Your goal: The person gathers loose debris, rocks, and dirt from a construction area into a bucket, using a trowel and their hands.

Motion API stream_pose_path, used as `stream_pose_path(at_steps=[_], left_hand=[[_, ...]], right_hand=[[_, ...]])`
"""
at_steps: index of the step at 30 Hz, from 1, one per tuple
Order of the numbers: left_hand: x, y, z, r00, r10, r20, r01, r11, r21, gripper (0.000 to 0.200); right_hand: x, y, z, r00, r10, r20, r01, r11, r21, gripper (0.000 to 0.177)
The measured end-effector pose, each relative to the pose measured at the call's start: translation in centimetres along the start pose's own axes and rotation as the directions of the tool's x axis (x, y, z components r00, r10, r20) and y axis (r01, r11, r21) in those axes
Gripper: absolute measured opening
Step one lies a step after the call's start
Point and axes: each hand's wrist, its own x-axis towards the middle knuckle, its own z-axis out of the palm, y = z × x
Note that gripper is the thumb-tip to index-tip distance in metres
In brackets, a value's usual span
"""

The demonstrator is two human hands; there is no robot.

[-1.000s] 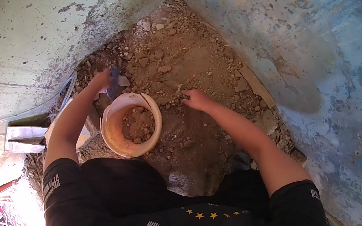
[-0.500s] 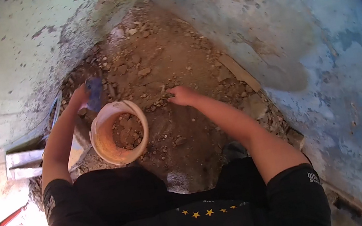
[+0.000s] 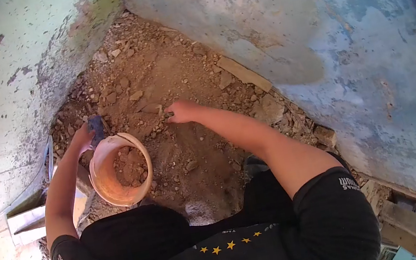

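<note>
My left hand (image 3: 82,137) is closed on a flat, dark blue piece (image 3: 96,128) whose kind I cannot make out, just beyond the bucket's rim. A pale orange-white bucket (image 3: 102,177) is tilted toward me, with clods of earth and rubble (image 3: 130,167) inside. To the right of it, my right hand (image 3: 180,112) is low over the loose soil (image 3: 154,75), fingers pinched together. A small dark bit shows at those fingertips, too small to name.
Walls meet in a corner ahead: a pale green wall (image 3: 7,93) on the left, a peeling blue wall (image 3: 354,76) on the right. A wooden plank (image 3: 244,74) lies along the right wall. Stones and broken lumps (image 3: 271,109) cover the floor's edge.
The view has swung right, so everything sits further left. My left hand has lowered the blue piece closer to the ground by the bucket. My right hand keeps its pinch over the soil.
</note>
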Motion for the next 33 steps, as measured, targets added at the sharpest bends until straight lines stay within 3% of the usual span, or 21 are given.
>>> stream_pose_path(at_steps=[1,3,7,9,10,11,13,15,17,20,23,24,26,29,33], left_hand=[[-0.3,0.9,-0.8,1.0,-0.015,-0.008,0.015,1.0,-0.004,0.05],[-0.9,2.8,-1.9,0.985,-0.089,0.151,0.086,0.996,0.03,0.06],[-2.0,3.7,-2.9,0.994,-0.101,0.048,0.102,0.995,-0.019,0.052],[-2.4,4.1,-3.6,0.988,-0.13,0.085,0.135,0.989,-0.053,0.048],[-1.9,3.0,-3.2,0.999,-0.021,0.041,0.02,1.0,0.017,0.044],[-1.4,2.0,-2.7,0.999,-0.032,0.033,0.032,0.999,0.017,0.044],[-1.3,2.2,-2.5,0.999,-0.001,0.038,-0.006,0.981,0.192,0.051],[-1.6,2.7,-2.5,0.998,-0.035,0.047,0.026,0.983,0.179,0.047],[-2.2,3.7,-2.6,0.992,-0.106,0.073,0.109,0.993,-0.04,0.043],[-2.1,3.7,-3.3,0.997,0.0,0.082,0.0,1.0,0.002,0.043],[-1.6,2.5,-3.5,0.999,-0.019,0.026,0.019,0.999,0.03,0.043],[-1.3,2.2,-3.7,0.999,-0.022,0.025,0.021,0.999,0.031,0.043],[-1.1,1.5,-3.8,0.998,-0.061,-0.001,0.061,0.99,0.126,0.043],[-1.0,1.2,-3.1,0.999,-0.04,-0.01,0.041,0.959,0.281,0.041],[-1.2,2.8,-2.1,0.996,-0.013,0.083,0.002,0.991,0.133,0.041]], right_hand=[[-0.4,-0.4,-0.5,0.999,0.023,0.036,-0.023,1.0,0.008,0.056],[-0.4,-0.6,-0.6,0.996,0.023,0.081,-0.023,1.0,0.008,0.055],[-0.3,-0.1,0.4,0.998,0.045,0.054,-0.046,0.999,0.016,0.055],[-0.3,-0.2,0.5,0.998,0.048,0.045,-0.049,0.998,0.034,0.055],[-0.1,0.0,0.8,0.997,0.06,0.042,-0.061,0.998,0.023,0.055],[0.1,0.3,1.0,0.997,0.072,0.036,-0.072,0.997,0.011,0.056],[-0.3,0.1,0.6,0.998,0.053,0.026,-0.053,0.999,0.009,0.055],[-0.4,0.0,0.6,0.999,0.038,0.017,-0.038,0.999,0.01,0.055],[-0.3,0.2,1.0,0.998,0.015,-0.057,-0.014,1.0,0.01,0.054],[0.0,0.7,1.4,0.997,0.004,-0.077,-0.002,1.0,0.015,0.054],[0.4,1.2,1.8,0.996,-0.021,-0.091,0.02,1.0,-0.012,0.054],[0.3,0.9,1.4,0.996,-0.024,-0.09,0.023,1.0,-0.012,0.054],[0.2,0.3,0.6,0.997,0.048,0.056,-0.047,0.999,-0.025,0.054],[0.1,-0.2,0.3,0.992,0.103,0.075,-0.1,0.994,-0.047,0.054],[0.2,0.6,1.0,0.998,0.051,0.046,-0.05,0.999,-0.021,0.055]])
